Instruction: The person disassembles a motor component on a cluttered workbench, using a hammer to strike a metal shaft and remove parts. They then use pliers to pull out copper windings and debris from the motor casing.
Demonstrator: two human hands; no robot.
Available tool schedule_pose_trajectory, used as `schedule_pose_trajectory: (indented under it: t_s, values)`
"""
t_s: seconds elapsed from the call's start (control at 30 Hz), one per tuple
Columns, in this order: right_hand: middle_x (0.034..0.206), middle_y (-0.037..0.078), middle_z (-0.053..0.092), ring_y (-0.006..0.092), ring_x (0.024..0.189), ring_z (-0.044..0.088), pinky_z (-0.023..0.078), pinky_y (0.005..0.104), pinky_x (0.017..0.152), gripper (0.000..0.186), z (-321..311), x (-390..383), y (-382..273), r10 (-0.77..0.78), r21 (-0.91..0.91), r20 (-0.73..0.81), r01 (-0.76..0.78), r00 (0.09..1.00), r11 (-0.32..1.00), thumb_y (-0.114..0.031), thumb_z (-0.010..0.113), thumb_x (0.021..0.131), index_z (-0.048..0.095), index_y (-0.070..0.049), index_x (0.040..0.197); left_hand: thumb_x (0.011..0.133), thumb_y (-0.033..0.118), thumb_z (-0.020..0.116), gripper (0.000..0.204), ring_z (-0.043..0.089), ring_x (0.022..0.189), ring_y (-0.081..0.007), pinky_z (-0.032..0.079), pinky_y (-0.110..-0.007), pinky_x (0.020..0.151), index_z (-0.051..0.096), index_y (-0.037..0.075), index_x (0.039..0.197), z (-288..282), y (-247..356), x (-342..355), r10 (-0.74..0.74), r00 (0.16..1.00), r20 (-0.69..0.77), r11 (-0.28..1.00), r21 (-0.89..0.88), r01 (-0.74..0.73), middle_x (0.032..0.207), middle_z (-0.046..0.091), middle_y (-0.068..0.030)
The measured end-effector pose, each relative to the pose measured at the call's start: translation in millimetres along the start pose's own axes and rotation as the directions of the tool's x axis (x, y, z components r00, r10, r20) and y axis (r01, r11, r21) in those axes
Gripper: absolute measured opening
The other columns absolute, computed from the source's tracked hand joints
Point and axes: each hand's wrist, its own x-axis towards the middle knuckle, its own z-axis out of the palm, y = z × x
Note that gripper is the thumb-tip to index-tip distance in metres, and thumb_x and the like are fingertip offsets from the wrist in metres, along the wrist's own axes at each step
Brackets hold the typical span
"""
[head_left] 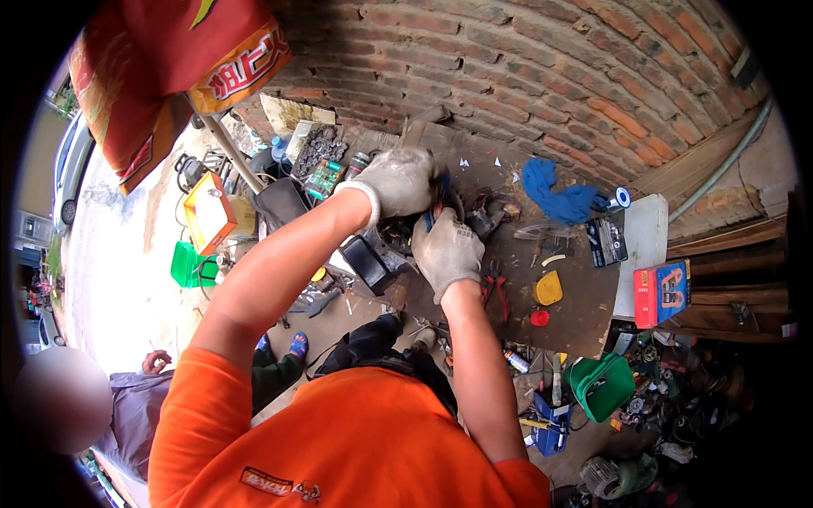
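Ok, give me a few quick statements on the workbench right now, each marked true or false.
1. Both hands wear grey work gloves. True: the left hand and right hand are gloved.
2. A blue rag lies on the workbench right of the hands. True.
3. The red-handled pliers are in the right hand. False: they lie on the bench beside that wrist.
4. The wall behind the bench is tiled white. False: it is a red brick wall.
5. A green basket sits below the bench's right end. True.
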Motion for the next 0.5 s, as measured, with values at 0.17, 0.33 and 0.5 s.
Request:
schedule_pose_trajectory:
  t_s: [0.17,0.33,0.5]
  values:
    - [0.072,0.023,0.067,0.0401,0.068,0.068,0.054,0.0492,0.065,0.040,16,-16,4,0.019,0.103,-0.159,-0.003,0.987,0.995,-0.039,0.058,0.090,0.062,0.000,0.098,0.094,0.020,0.057,0.028,0.066,0.101,-0.0299,0.050,-0.038,0.089,0.065,0.003,0.115,-15,-33,-8,-0.293,0.956,-0.019,0.904,-0.330,0.271,0.108,0.068,-0.0183]
    - [0.073,0.018,0.067,0.0306,0.067,0.067,0.051,0.0434,0.066,0.039,4,-3,21,0.034,0.526,0.002,-0.030,0.999,0.850,-0.037,0.073,0.085,0.068,0.001,0.091,0.093,0.008,0.062,0.044,0.059,0.098,-0.0100,0.048,-0.025,0.089,0.051,0.000,0.135,-7,-32,-42,-0.382,0.921,-0.078,0.475,-0.871,0.123,0.119,0.064,-0.0053]
    - [0.068,0.006,0.062,0.0119,0.063,0.057,0.048,0.0339,0.059,0.033,-4,8,22,0.013,0.589,0.149,-0.099,0.989,0.802,-0.031,0.071,0.088,0.069,0.002,0.092,0.093,0.005,0.063,0.042,0.060,0.101,-0.0103,0.050,-0.024,0.087,0.052,0.000,0.134,7,-26,-78,-0.541,0.828,-0.148,0.381,-0.921,0.085,0.117,0.064,-0.0057]
